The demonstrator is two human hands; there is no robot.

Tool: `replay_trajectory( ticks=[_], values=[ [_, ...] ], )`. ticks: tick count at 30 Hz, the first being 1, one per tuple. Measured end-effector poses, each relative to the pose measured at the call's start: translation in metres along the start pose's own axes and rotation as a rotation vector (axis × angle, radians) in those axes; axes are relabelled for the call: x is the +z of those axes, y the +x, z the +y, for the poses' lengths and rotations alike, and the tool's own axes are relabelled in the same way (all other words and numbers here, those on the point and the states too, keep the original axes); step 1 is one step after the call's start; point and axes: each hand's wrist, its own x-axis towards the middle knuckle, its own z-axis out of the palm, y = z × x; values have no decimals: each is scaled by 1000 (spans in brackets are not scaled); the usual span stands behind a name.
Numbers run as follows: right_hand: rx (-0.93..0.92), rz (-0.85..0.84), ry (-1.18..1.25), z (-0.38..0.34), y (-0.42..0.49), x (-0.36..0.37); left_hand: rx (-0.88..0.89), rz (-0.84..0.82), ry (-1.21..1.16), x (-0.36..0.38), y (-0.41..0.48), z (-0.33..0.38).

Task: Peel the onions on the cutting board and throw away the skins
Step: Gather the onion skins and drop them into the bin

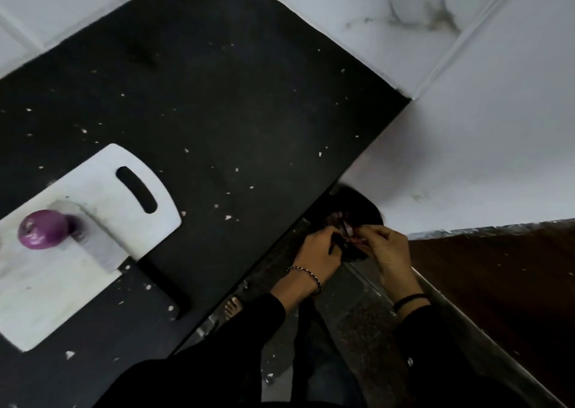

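Note:
A peeled purple onion [42, 229] lies on the left part of the white cutting board [133, 221], touching the blade of a cleaver [102, 245]. Both my hands are off the counter's right edge, over a black bin [361, 202] on the floor. My left hand [320, 249] is closed on what looks like the dark edge of the bin's bag. My right hand [385, 249] pinches reddish onion skins [345, 225] just above the bin's opening. The bin's inside is mostly dark and partly hidden by my hands.
The cleaver's black handle [165, 286] sticks out over the black countertop [233, 96], which is dotted with small skin flakes. White tiled walls stand behind and to the right. A brown door [497, 283] is at the right, and a bare foot [233, 308] is on the floor.

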Motion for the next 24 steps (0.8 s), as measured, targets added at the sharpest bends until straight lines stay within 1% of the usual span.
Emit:
replay_trajectory(
  ticks=[2, 6, 8, 13, 19, 24],
  values=[
    [-3, 33, -90, 5, 21, -3, -54, -45, 11, 17, 20, -5],
    [-4, 95, -351, 13, 66, -7, -167, -135, 40, 46, 60, -14],
    [14, 94, -429, 20, 90, -10, -215, -158, 37, 58, 80, -18],
    [30, 52, -701, 40, 148, -20, -349, -154, -23, 81, 120, -25],
    [29, 28, -855, 42, 182, -29, -384, -148, -21, 93, 143, -26],
    [15, 11, -891, 39, 181, -32, -379, -125, -18, 94, 145, -22]
  ],
)
